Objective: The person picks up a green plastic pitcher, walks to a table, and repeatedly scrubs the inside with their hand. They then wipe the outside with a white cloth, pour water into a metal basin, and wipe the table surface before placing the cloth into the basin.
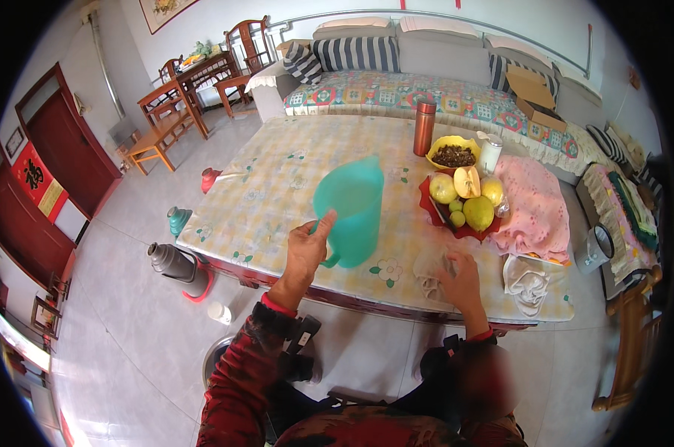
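My left hand (309,243) is closed round the handle of a teal plastic pitcher (356,223) at the middle of the table; whether the pitcher rests on the cloth I cannot tell. My right hand (461,274) is at a crumpled pale cloth (429,271) near the table's front edge, its fingers curved; whether they grip the cloth is unclear. Beyond that hand a red dish (429,209) holds a cut apple half (467,182), a yellow-green pear (478,213) and other fruit. A second crumpled white cloth (527,284) lies to the right.
A copper-coloured flask (424,127), a yellow bowl (437,162) of dark pieces and a white lidded container (490,153) stand behind the fruit. A pink cloth (538,207) covers something at right. Thermos flasks, one grey (172,262), stand on the floor at left. A sofa (443,56) lies beyond.
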Demonstrator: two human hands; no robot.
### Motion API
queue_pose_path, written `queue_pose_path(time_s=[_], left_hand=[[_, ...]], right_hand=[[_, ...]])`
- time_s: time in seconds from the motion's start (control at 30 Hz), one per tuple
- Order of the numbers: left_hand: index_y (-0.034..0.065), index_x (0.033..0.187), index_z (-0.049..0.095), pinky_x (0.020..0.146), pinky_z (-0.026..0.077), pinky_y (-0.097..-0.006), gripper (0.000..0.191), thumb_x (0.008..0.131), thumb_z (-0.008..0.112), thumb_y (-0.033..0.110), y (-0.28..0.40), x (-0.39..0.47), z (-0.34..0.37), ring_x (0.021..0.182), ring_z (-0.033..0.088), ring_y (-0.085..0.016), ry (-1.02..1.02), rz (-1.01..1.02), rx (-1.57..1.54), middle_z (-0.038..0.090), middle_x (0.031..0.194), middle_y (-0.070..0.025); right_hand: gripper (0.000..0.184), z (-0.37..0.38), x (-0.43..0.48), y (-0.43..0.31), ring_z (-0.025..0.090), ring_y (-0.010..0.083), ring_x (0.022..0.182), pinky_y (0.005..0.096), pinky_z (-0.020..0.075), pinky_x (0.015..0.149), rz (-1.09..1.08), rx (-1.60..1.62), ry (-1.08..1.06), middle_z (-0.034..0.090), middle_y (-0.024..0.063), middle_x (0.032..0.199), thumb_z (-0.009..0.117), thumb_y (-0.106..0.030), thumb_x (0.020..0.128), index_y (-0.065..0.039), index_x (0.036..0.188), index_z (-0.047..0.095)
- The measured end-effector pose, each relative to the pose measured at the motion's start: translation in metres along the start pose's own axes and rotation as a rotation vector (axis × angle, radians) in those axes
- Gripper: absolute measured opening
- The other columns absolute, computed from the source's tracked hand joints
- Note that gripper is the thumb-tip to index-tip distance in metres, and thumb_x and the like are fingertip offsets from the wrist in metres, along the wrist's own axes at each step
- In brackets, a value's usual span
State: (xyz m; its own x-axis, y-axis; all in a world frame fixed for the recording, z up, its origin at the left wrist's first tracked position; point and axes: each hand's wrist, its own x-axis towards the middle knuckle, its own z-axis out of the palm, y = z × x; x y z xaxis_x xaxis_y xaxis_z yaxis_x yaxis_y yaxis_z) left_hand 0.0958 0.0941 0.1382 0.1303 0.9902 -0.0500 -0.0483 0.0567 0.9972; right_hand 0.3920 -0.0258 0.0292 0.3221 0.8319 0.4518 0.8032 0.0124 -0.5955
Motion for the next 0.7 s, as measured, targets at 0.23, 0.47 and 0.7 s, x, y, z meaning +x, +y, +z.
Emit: queue_pose_path(time_s=[0.23,0.47,0.7], left_hand=[[0.0010,0.080,0.065,0.044,0.031,-0.0215,0.033,0.086,0.070,0.033,-0.001,-0.027,-0.007,0.048,0.037,-0.003,-0.075,0.093,0.087,0.046,0.057,0.0056],[0.0001,0.084,0.065,0.054,0.037,-0.0209,0.026,0.085,0.072,0.025,-0.004,-0.044,-0.017,0.062,0.042,-0.003,-0.138,0.264,0.205,0.053,0.067,0.0062],[0.0019,0.094,0.065,0.064,0.043,-0.0226,0.029,0.080,0.076,0.025,-0.014,-0.072,-0.046,0.069,0.048,-0.006,-0.278,0.307,0.328,0.058,0.072,0.0026]], right_hand=[[0.037,0.005,0.001,0.000,0.051,0.0358,0.106,0.0413,0.0415,0.092,-0.011,0.047,0.065,0.057,0.0178,0.114,0.069,-0.020,0.074,-0.002,0.104,0.058],[0.055,0.006,0.000,-0.005,0.046,0.0378,0.117,0.0444,0.0375,0.098,-0.160,-0.060,-0.023,0.050,0.0211,0.125,0.074,-0.027,0.072,-0.007,0.120,0.056],[0.055,0.025,-0.004,-0.008,0.043,0.0380,0.120,0.0460,0.0368,0.097,-0.233,-0.135,-0.063,0.045,0.0191,0.131,0.073,-0.021,0.072,-0.011,0.123,0.056]])
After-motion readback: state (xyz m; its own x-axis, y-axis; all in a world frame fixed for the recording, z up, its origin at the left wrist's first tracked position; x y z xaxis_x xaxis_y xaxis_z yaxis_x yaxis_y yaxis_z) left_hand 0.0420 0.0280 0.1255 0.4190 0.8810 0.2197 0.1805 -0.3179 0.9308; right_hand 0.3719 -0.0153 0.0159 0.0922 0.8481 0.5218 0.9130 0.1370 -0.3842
